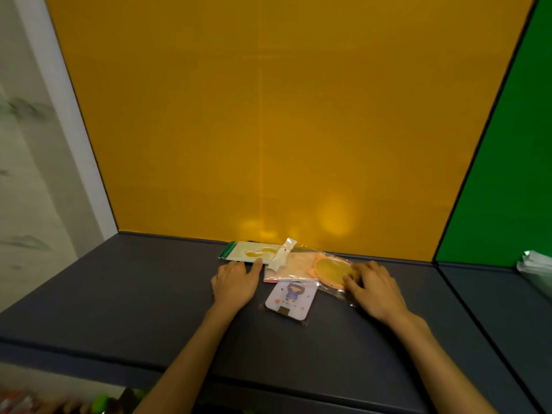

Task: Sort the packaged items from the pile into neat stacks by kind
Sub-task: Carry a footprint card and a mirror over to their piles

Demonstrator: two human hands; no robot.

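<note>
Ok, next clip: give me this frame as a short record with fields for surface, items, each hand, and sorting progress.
surface: dark grey table against a yellow wall
items: cream packet with green edge; orange round item in clear bag; lilac cartoon card; pinkish flat packet
left hand: left hand flat, fingertips on the cream packet
right hand: right hand resting on the clear bag's edge
progress: items overlap in one pile, no stacks yet

1 head-worn wide-angle view looks forward and down across the dark grey table point(119, 294), facing the yellow back panel point(268, 115) that rises from the table's far edge.
</note>
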